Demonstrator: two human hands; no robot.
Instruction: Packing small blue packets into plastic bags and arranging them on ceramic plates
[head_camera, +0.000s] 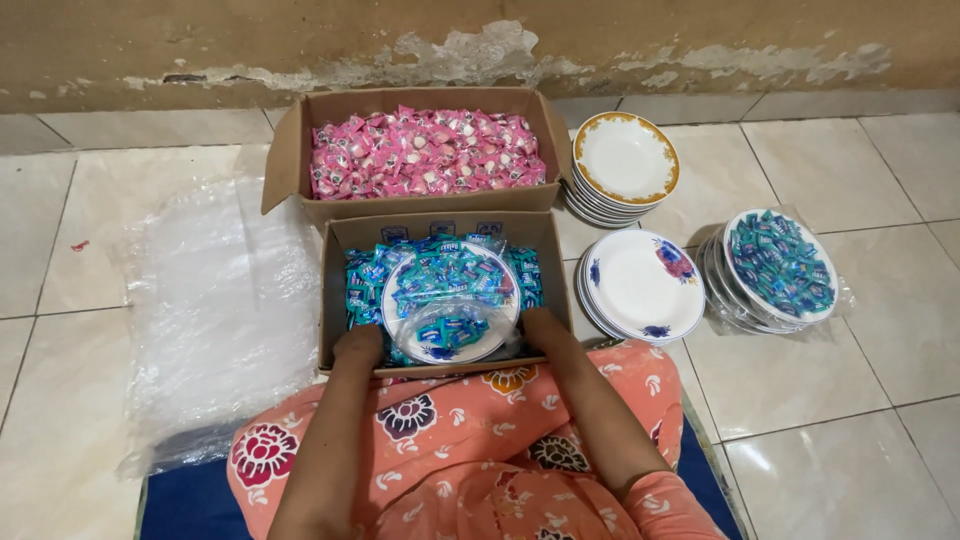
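My left hand (358, 346) and my right hand (543, 327) reach into the near cardboard box (335, 300), which holds blue wrapped candies (365, 275). Between them they grip the near edge of a white plate (450, 300) that sits in a clear plastic bag and carries blue candies. The plate rests over the candies in the box. My fingers are mostly hidden behind the box wall.
A far box (290, 150) holds pink wrapped candies. Right of the boxes stand a gold-rimmed plate stack (627, 160), a flower-patterned plate stack (643, 285) and bagged plates with blue candies (778, 265). Clear plastic bags (215, 300) lie on the tiled floor at left.
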